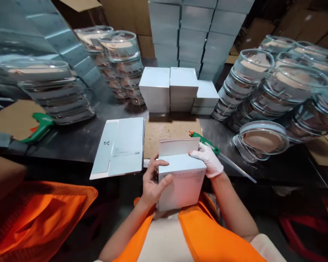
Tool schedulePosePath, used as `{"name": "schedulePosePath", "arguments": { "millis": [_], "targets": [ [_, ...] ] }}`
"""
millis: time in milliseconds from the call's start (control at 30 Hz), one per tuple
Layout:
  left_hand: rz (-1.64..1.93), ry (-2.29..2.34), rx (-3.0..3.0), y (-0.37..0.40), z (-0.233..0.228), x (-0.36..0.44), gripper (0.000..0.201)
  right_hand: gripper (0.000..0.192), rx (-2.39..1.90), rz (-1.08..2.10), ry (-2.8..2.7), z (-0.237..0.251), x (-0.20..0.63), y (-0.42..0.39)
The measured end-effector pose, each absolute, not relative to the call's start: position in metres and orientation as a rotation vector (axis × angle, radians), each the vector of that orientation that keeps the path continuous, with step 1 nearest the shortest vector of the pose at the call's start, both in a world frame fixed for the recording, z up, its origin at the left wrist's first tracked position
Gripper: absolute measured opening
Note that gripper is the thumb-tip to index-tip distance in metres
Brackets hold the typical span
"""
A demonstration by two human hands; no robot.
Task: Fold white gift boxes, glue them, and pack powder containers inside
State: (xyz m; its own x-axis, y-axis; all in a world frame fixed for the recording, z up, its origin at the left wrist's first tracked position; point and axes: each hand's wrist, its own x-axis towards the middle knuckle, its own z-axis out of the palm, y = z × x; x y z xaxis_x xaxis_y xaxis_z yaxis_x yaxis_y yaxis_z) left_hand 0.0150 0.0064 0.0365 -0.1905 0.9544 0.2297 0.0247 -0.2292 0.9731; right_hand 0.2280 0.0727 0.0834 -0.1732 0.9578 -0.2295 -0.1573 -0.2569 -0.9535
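Lower centre of frame: white box (182,183) pressed against orange vest, top flap raised. Left hand (152,183), bare, grip wrapped on box's left face; right hand (209,162), white-gloved, grip pinching its far right corner. Risk, as judged: smooth matte card sliding from bare fingers, flap creasing. Left, flat glossy carton blank (120,147) overhanging dark counter (76,140); right, rounded clear plastic tubs (262,140), green glue gun (207,143).

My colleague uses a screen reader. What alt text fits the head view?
A person in an orange vest holds a white box with its flap up, bare left hand on its side, gloved right hand at its far corner. Flat box blanks, a green glue gun and stacked clear containers lie on the dark table.
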Motion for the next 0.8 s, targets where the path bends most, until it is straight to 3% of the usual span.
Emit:
{"name": "schedulePosePath", "arguments": {
  "millis": [100, 200, 267, 333, 467, 633, 733, 800],
  "targets": [
    [1.573, 1.147, 1.143, 0.010, 0.031, 0.013, 0.051, 0.054, -1.040, 1.465, -1.200, 0.078, 0.232, 0.069],
    [1.652, 0.968, 1.081, 0.015, 0.031, 0.007, 0.058, 0.077, -0.777, 1.416, -1.591, 0.080, 0.247, 0.064],
    [1.644, 0.968, 1.207, 0.018, 0.033, 0.003, 0.043, 0.069, -0.718, 1.337, -1.778, 0.083, 0.252, 0.063],
    [1.602, 1.047, 1.364, 0.019, 0.036, 0.001, 0.026, 0.046, -0.753, 1.224, -1.874, 0.083, 0.250, 0.064],
    [1.589, 1.103, 1.484, 0.018, 0.039, 0.001, 0.025, 0.018, -0.761, 1.187, -1.822, 0.074, 0.240, 0.059],
    [1.648, 1.079, 1.490, 0.017, 0.037, 0.007, 0.020, 0.043, -0.897, 1.138, -1.449, 0.059, 0.236, 0.043],
    [1.665, 1.066, 1.505, 0.019, 0.035, 0.009, 0.016, 0.032, -0.950, 1.065, -1.378, 0.051, 0.237, 0.038],
    [1.681, 1.082, 1.442, 0.022, 0.034, 0.011, 0.020, 0.043, -0.989, 1.034, -1.391, 0.042, 0.240, 0.033]
  ]
}}
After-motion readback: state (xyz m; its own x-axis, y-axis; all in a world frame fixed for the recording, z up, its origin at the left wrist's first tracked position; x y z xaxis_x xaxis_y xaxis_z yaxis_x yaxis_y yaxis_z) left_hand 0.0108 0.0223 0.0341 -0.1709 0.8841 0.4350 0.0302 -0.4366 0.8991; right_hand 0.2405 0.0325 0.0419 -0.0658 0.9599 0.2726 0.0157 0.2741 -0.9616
